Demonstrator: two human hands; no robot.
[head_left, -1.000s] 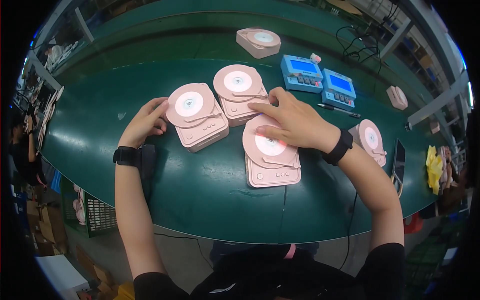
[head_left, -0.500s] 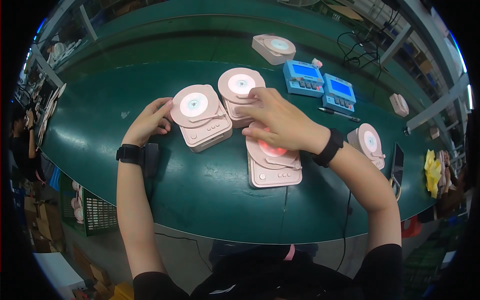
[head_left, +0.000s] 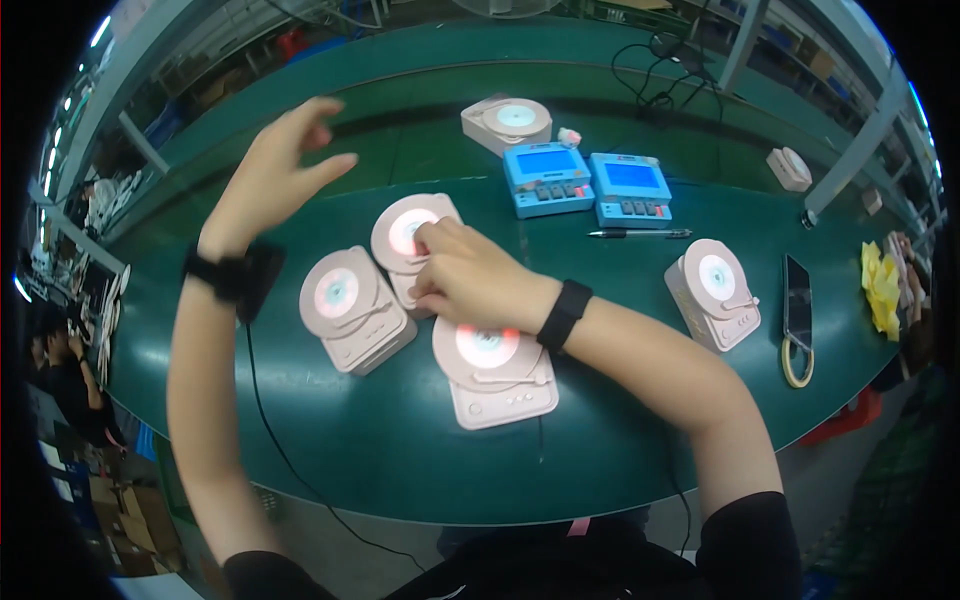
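Observation:
My left hand (head_left: pixel 270 180) is raised above the table's left side, thumb and fingers apart and holding nothing. My right hand (head_left: pixel 473 268) has its fingers curled over the right side of the rear pink mini record player (head_left: pixel 393 225), gripping it near its tonearm; the palm hides part of it. Beside that one, on the left, stands a second pink mini record player (head_left: pixel 335 285) with a pale disc. Below my right wrist lies a third pink mini record player (head_left: pixel 490 365), its disc glowing red at the upper edge, partly covered by my hand.
Two blue devices with screens (head_left: pixel 548 180) stand at the back, a pen (head_left: pixel 640 233) before them. Another record player (head_left: pixel 712 290) is on the right, near a phone (head_left: pixel 797 300) and a tape roll (head_left: pixel 797 362). One more player (head_left: pixel 507 122) sits behind. A cable (head_left: pixel 265 410) runs down left.
My left hand has left the left record player and risen up and away from it. My right hand stays at the rear player. The whole view has shifted.

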